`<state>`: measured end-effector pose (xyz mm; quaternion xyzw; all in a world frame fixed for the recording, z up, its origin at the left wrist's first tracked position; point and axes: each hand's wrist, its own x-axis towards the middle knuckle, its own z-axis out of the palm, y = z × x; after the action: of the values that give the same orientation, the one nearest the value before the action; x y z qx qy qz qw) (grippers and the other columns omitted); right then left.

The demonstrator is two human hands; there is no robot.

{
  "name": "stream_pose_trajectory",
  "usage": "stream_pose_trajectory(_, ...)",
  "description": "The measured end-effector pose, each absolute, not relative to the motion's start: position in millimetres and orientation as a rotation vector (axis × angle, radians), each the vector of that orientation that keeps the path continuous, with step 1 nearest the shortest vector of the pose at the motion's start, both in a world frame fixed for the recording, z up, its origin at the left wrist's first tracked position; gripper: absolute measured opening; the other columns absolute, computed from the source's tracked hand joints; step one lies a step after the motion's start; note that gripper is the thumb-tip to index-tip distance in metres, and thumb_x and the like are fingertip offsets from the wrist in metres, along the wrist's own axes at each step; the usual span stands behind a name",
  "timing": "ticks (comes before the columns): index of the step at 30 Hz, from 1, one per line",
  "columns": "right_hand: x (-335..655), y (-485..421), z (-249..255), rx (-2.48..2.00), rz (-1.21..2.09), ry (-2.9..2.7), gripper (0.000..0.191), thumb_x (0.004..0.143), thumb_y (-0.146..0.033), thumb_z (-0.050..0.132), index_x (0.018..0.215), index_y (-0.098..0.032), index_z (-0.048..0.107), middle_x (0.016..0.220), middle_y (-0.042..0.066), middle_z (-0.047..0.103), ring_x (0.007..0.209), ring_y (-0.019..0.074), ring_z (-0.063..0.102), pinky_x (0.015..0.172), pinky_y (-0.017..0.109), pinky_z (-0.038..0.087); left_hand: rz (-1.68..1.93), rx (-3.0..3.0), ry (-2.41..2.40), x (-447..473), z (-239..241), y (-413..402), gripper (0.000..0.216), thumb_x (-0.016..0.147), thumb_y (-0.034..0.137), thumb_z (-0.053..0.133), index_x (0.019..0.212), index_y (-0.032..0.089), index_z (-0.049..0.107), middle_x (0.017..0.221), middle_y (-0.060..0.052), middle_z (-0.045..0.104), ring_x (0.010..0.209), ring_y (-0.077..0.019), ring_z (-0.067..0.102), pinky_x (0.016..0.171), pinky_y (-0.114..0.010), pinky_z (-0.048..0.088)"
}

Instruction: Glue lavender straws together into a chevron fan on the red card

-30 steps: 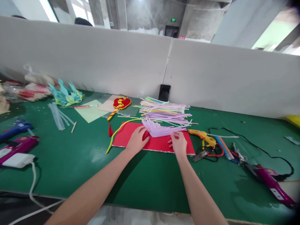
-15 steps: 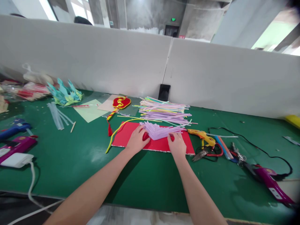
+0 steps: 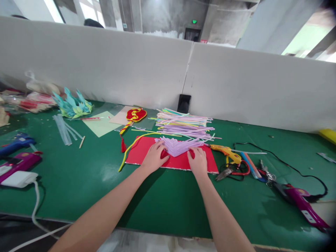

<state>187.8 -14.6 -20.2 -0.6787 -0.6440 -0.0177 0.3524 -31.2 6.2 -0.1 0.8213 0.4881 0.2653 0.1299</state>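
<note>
Free tabletop between the forearms; glue gun obstacle beside the right hand

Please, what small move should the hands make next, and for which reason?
Perhaps the right hand could gently gather the right ends of the purple strips, because these ends look spread out and that hand is close by. The left hand, at the V's other side, could steady it.
</note>
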Motion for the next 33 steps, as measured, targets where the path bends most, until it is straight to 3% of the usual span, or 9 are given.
stream_pose_trajectory(8, 188.8, -14.1, -22.7, -1.741, -0.088, -1.686, 0.033, 0.086, -0.026, 0.044, 0.106, -0.016, 0.068, 0.107, 0.013, 0.063, 0.095, 0.0242, 0.051, 0.084, 0.040, 0.042, 0.682, 2.418, 1.443, -28.7, 3.9, 3.1, 0.027, 0.083, 0.030, 0.056, 0.108, 0.021, 0.054, 0.136, -0.011, 0.046, 0.129, -0.0261, 0.039, 0.109, -0.048, 0.029)
stream_pose_trajectory(15, 186.4, -15.0, -21.6, -1.765, -0.127, -1.723, 0.035, 0.086, -0.025, 0.044, 0.110, -0.013, 0.067, 0.112, 0.015, 0.062, 0.097, 0.0256, 0.050, 0.084, 0.040, 0.042, 0.556, 2.522, 1.309, -28.0, 9.1, -1.7, 0.052, 0.085, 0.037, 0.054, 0.134, 0.025, 0.041, 0.146, -0.008, 0.037, 0.136, -0.0243, 0.029, 0.112, -0.047, 0.022)
stream_pose_trajectory(20, 184.0, -17.6, -21.7, -1.762, -0.164, -1.745, 0.037, 0.089, -0.026, 0.039, 0.111, -0.015, 0.067, 0.113, 0.015, 0.061, 0.099, 0.0258, 0.050, 0.083, 0.041, 0.042, 0.459, 2.584, 1.196, -28.0, 8.9, -3.7, 0.048, 0.089, 0.044, 0.047, 0.133, 0.027, 0.044, 0.148, -0.007, 0.035, 0.137, -0.0233, 0.029, 0.112, -0.047, 0.020)
stream_pose_trajectory(25, 189.3, -8.3, -5.2, -1.742, -0.199, -1.743, 0.037, 0.093, -0.025, 0.035, 0.104, -0.012, 0.068, 0.099, 0.015, 0.063, 0.092, 0.0238, 0.052, 0.083, 0.038, 0.042, 0.425, 2.602, 1.196, -28.7, 7.7, -2.5, 0.049, 0.089, 0.045, 0.047, 0.134, 0.027, 0.044, 0.148, -0.007, 0.036, 0.137, -0.0228, 0.029, 0.112, -0.047, 0.018)
stream_pose_trajectory(33, 188.0, 77.0, 33.0, -1.682, -0.210, -2.024, 0.026, 0.091, -0.022, 0.045, 0.093, -0.019, 0.070, 0.097, 0.008, 0.066, 0.096, 0.0221, 0.052, 0.083, 0.033, 0.039, 0.430, 2.534, 1.188, -29.9, 8.0, -2.7, 0.049, 0.087, 0.044, 0.049, 0.134, 0.030, 0.043, 0.149, -0.005, 0.034, 0.138, -0.0242, 0.027, 0.113, -0.049, 0.018)
